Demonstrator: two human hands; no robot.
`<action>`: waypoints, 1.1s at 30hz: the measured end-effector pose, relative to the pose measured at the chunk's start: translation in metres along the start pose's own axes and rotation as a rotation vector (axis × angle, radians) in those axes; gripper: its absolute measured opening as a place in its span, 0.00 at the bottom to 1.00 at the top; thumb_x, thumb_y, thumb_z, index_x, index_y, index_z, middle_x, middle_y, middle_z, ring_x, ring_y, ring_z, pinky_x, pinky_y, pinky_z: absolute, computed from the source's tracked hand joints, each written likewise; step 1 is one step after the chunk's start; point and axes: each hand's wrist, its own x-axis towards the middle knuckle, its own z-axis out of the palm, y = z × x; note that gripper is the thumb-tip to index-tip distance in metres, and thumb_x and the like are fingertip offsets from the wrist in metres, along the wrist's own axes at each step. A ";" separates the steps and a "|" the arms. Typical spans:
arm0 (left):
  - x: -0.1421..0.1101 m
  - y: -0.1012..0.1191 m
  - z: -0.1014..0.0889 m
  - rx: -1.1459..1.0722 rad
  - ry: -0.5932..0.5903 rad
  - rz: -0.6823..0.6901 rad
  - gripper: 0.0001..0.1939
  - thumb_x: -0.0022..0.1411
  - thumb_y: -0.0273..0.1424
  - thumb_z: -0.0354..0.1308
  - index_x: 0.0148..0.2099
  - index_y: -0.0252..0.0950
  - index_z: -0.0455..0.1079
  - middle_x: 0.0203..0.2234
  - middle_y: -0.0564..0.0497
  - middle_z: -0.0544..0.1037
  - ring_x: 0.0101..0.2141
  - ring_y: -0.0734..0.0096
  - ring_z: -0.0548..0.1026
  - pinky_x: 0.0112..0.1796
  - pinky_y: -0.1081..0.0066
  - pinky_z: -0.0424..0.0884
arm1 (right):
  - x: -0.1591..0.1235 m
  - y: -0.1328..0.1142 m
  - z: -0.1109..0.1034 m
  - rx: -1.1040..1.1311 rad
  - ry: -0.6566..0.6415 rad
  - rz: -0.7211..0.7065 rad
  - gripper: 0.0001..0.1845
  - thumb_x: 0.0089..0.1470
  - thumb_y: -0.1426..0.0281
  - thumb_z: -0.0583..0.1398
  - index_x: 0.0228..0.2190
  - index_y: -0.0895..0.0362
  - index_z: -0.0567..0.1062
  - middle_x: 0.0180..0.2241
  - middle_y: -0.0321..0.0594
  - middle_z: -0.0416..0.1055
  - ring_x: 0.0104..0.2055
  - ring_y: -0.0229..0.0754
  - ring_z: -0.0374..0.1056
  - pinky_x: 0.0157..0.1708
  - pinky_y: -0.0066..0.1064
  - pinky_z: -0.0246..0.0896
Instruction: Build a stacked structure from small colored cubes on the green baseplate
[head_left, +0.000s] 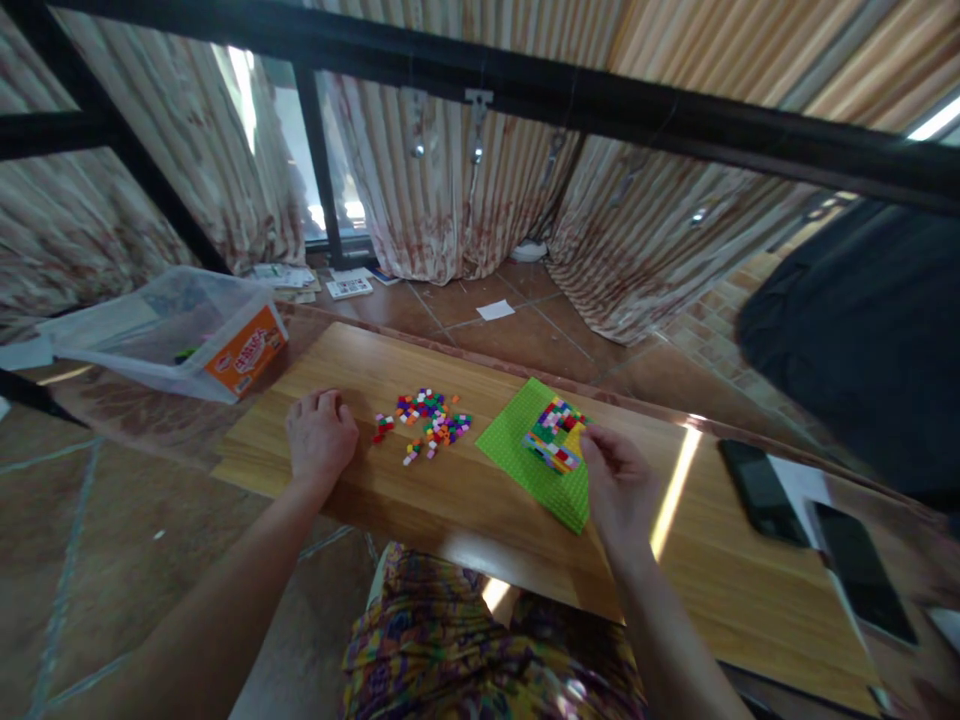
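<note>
On the wooden board, my left hand (321, 435) rests palm down, loosely curled with the thumb a little apart; nothing shows in it. It lies left of a scatter of small coloured toy bricks (435, 418). A green studded baseplate (517, 455) sits right of that scatter. Built up on the baseplate is a hollow, multicoloured block structure (551, 437). My right hand (616, 478) is at the structure's right side, thumb and fingertips pinched together beside a yellow part. Whatever lies between those fingertips is hidden.
A clear plastic bin (161, 340) with an orange label stands at the far left. Two dark phones (763, 490) lie on the right, near white paper (801, 485). Beyond the board are curtains (450, 190), a black metal bar (540, 100) and papers (349, 288) on the floor.
</note>
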 end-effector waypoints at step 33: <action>-0.004 0.001 0.001 0.004 0.003 -0.004 0.19 0.66 0.31 0.46 0.53 0.32 0.72 0.51 0.38 0.75 0.52 0.49 0.70 0.55 0.52 0.65 | -0.034 -0.039 0.161 -0.634 -0.641 -0.394 0.09 0.57 0.72 0.60 0.30 0.54 0.81 0.37 0.44 0.75 0.43 0.48 0.66 0.44 0.37 0.57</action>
